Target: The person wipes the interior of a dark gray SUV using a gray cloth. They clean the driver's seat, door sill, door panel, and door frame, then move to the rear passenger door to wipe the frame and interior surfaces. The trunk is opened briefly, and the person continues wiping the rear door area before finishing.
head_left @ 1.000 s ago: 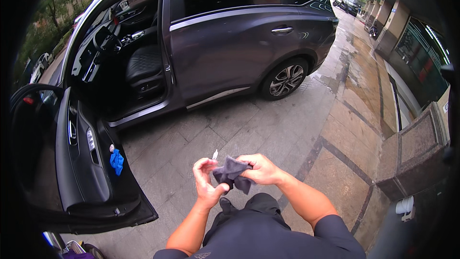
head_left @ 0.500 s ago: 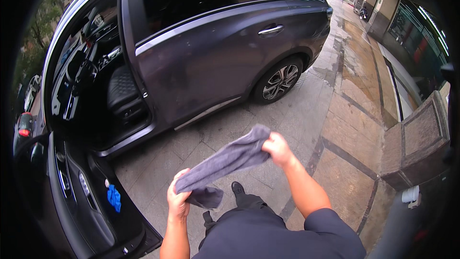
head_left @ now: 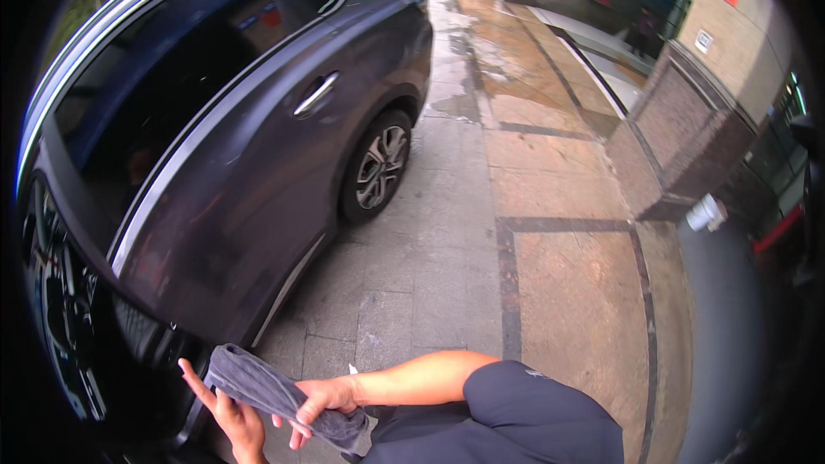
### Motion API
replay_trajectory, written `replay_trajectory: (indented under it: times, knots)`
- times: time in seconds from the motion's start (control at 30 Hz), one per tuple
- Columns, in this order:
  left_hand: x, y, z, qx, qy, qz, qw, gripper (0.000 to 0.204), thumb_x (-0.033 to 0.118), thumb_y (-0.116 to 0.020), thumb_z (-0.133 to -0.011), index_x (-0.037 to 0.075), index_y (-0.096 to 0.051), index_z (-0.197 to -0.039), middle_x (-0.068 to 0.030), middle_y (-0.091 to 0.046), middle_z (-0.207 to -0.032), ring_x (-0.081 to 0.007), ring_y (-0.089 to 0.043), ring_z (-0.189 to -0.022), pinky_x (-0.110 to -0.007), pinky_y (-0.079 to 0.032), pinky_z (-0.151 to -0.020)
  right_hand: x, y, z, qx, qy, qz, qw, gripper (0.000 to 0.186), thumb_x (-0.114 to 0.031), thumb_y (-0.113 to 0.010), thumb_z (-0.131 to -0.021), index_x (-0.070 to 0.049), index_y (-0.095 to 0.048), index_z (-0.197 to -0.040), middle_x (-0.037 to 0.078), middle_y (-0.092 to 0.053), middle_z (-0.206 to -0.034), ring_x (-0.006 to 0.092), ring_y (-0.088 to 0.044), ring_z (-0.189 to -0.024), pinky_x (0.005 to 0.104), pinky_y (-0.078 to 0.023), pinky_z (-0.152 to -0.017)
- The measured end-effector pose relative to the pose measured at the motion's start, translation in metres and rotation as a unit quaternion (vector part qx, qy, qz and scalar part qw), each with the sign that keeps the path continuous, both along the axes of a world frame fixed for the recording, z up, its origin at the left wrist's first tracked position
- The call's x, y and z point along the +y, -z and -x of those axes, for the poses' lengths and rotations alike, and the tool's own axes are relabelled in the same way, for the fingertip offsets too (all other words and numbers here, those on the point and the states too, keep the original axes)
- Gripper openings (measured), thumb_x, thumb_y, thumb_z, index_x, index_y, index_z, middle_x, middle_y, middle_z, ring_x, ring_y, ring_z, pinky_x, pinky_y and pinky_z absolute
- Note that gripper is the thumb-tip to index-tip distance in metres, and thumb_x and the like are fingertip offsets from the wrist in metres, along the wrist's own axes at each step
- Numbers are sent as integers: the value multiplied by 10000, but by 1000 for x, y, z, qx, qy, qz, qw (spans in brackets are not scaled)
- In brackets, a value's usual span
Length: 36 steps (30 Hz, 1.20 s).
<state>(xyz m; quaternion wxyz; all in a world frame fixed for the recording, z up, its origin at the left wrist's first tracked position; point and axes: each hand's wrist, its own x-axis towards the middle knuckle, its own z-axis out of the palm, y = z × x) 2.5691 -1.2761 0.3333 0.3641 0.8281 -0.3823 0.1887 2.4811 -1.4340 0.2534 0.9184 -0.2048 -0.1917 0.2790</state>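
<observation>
A grey towel [head_left: 258, 382], folded into a long bundle, slants across the front of me near the lower edge. My right hand [head_left: 320, 399] grips it toward its lower end, with the thumb on top and fingers below. Beside the upper end is my left hand [head_left: 239, 428], its fingers stretched out and apart; the towel lies close against it, and whether the two touch is partly hidden. Just past the towel stands the dark grey car [head_left: 249, 180], with its rear door shut and the front door opening at the far left.
The car's rear wheel [head_left: 378, 163] and chrome door handle [head_left: 316, 93] face me. Grey and tan paving [head_left: 567, 292] runs along the right. A stone pillar [head_left: 679, 120] rises there, with a white cup-like object [head_left: 705, 213] near its base.
My view has swung right toward the car's rear and the pillar. The towel, formerly stretched between both hands, is now bundled in my right hand; my left hand's fingers have spread.
</observation>
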Motion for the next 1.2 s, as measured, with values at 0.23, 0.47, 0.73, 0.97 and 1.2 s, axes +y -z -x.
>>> replay_trajectory:
  times: [0.23,0.47,0.73,0.97,1.2]
  knots:
    - [-13,36,-100,-332,-20,-67,941,456,254,-789,-784,72,-538,-1120,-251,-507,-1336,-453,-460,-1297,-613,-281,-1118,23,-6,-8,169,-7,39,985,394,-338,-742,-832,-87,-612,-1107,57,-647,-799,146,-628,-636,322,-545,-592]
    - [-51,59,-36,516,168,-289,789,244,228,-709,-790,22,-622,-888,-122,-567,-691,-336,-626,-833,-514,-442,-996,-112,-4,-21,-206,167,871,414,311,-167,-721,-756,-59,-568,-1005,121,-661,-922,301,-665,-859,433,-542,-745]
    - [-138,74,31,839,313,428,124,429,527,-498,-959,114,-614,-984,21,-494,-750,-142,-533,-738,-413,-476,-888,-91,102,-68,-168,633,683,324,354,-310,-674,-856,-89,-607,-1125,68,-613,-888,249,-646,-890,341,-530,-782]
    - [-161,-12,20,812,302,495,61,623,309,-586,-982,-23,-339,-1448,-171,-546,-1297,-257,-604,-1037,-387,-475,-1006,-64,109,-134,-83,535,83,837,412,-445,-460,-1001,-93,-597,-1165,55,-609,-1133,196,-550,-1161,351,-427,-1014]
    - [-160,-5,17,-10,-84,86,993,637,159,-549,-944,-2,-275,-1495,-176,-374,-1514,-273,-380,-1402,-361,-268,-1171,-98,-106,-29,-28,145,-389,909,783,-764,-330,-909,-33,-571,-769,74,-472,-535,179,-480,-412,296,-370,-373]
